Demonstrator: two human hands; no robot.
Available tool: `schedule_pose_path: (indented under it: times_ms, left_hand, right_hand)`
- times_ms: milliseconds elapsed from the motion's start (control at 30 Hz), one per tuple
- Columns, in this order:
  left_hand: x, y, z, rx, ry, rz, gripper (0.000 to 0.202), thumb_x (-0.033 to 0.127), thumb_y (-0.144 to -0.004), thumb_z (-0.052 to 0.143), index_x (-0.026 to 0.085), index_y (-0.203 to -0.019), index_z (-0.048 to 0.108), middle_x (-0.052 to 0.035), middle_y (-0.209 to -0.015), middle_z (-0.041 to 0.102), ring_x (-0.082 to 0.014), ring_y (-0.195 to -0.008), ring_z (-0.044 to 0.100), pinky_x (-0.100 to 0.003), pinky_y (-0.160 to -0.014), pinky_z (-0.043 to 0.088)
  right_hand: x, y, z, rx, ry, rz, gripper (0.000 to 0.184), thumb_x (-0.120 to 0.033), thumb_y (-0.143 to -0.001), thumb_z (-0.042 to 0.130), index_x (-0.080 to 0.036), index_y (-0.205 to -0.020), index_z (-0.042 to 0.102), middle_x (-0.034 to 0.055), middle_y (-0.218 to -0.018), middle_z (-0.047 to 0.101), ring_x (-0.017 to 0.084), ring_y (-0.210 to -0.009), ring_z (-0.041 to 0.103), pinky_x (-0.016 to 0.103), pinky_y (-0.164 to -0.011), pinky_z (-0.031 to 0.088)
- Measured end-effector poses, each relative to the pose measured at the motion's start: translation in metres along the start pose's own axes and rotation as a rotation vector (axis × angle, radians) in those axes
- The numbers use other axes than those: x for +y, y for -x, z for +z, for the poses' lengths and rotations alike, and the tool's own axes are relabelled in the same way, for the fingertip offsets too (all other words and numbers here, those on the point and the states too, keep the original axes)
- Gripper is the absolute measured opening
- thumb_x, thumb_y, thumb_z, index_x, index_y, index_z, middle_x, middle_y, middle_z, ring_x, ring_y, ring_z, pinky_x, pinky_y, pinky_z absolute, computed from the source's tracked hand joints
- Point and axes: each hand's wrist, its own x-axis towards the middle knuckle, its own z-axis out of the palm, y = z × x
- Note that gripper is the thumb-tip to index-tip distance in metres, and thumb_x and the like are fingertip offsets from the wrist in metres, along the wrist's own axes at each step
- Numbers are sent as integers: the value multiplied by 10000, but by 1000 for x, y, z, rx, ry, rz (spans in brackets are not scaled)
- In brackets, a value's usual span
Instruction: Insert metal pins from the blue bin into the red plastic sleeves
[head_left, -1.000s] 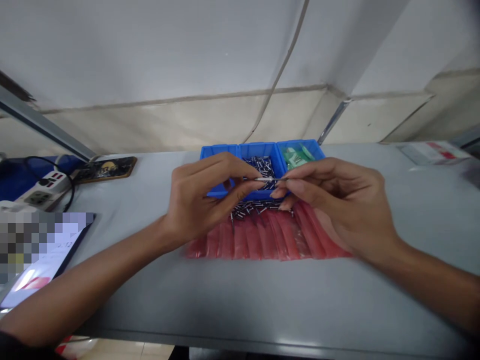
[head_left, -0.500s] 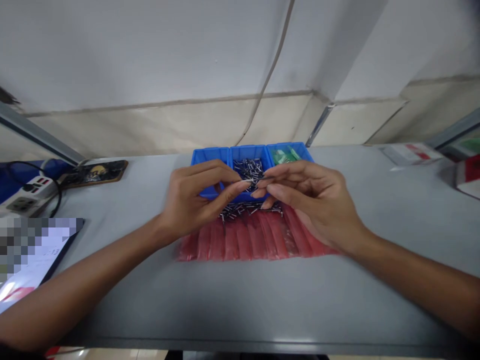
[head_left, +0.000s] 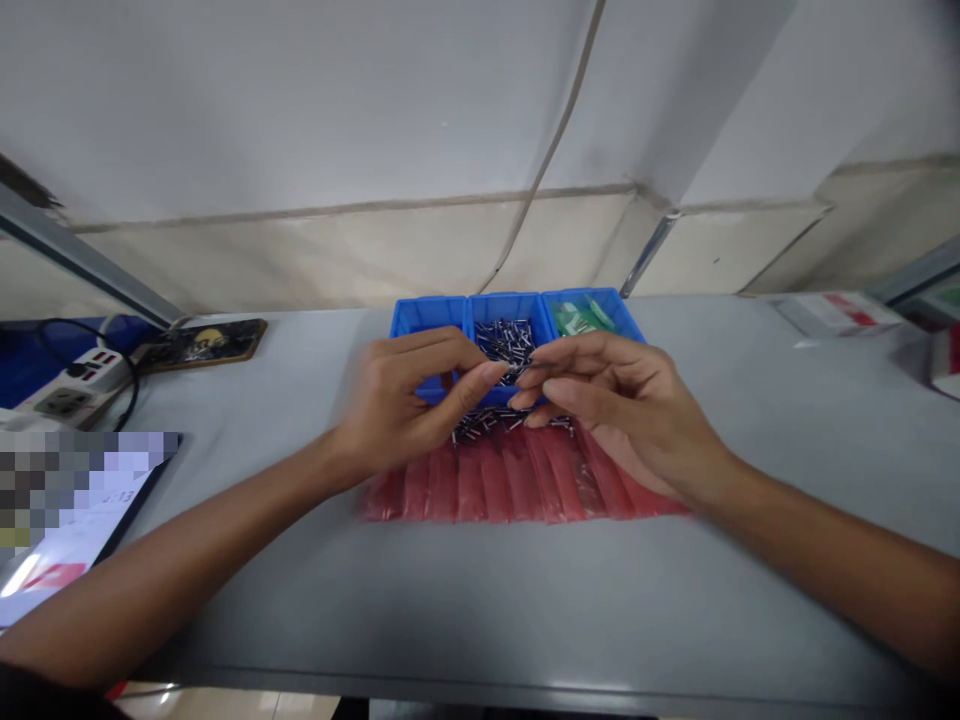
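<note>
My left hand (head_left: 405, 395) and my right hand (head_left: 607, 395) meet above a blue divided parts bin (head_left: 429, 316), their fingertips almost touching over its middle compartment. Metal pins (head_left: 504, 342) fill that compartment, and green items (head_left: 581, 318) lie in the right one. The left hand hides most of the left compartment. Below the bin lies a row of red plastic sleeves (head_left: 510, 492), with loose metal pins (head_left: 487, 426) on their upper edge. Motion blur leaves it unclear whether either hand holds a pin.
The bin and sleeves sit on a grey table (head_left: 480, 600). To the left are a power strip (head_left: 75, 393), a phone in a brown case (head_left: 202, 344) and a tablet (head_left: 90, 535). A flat white-and-red package (head_left: 836, 314) lies at the back right.
The pin seen between my fingertips a second ago no longer shows clearly. My hands have drawn closer to my body, and the view has shifted slightly.
</note>
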Motion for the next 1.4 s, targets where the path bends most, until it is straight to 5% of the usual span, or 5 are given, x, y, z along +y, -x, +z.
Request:
schedule_pose_path:
  times_ms: [333,600,1067,1233,1400]
  left_hand:
    - [-5,5,-1,-48,63,-50,252,317,-942,737,207,-1161,675,-32,-1000,773,-125,-772,728,-236,-670,597]
    - [-10,5,-1,-49,-28,10,83,278,-986,679,205,-1010,710,2,-895,762,-100,-754,691,-219,-690,531]
    - [-5,3,-1,-37,40,-152,408,370,-1064,524,196,-727,674,20,-656,670,-89,-582,608,-233,-553,477]
    - [-10,4,4,176,-40,-220,335,398,-1035,586,214,-787,715,6,-750,726,-122,-674,662,-276,-640,521]
    - [-21,1,9,36,-211,-101,185,373,-985,665,223,-1058,744,-35,-1021,775,-215,-982,674,-386,-890,544]
  right_hand:
    - [-4,1,3,31,-8,40,183,-159,-923,746,-236,-1085,787,19,-1055,799,154,-917,781,289,-877,667]
    - [-4,1,2,30,-20,75,200,-185,-943,715,-232,-1129,775,32,-1078,805,179,-989,782,310,-910,654]
    - [-9,2,7,-5,-139,174,255,-180,-972,630,-230,-1174,777,45,-1217,784,233,-1197,729,364,-1065,591]
    - [-7,5,11,65,-78,136,333,-160,-898,759,-267,-1213,746,22,-1114,787,168,-978,779,226,-759,653]
    - [-5,8,12,170,23,140,447,-182,-798,868,-290,-1206,725,-34,-893,741,70,-567,663,148,-422,484]
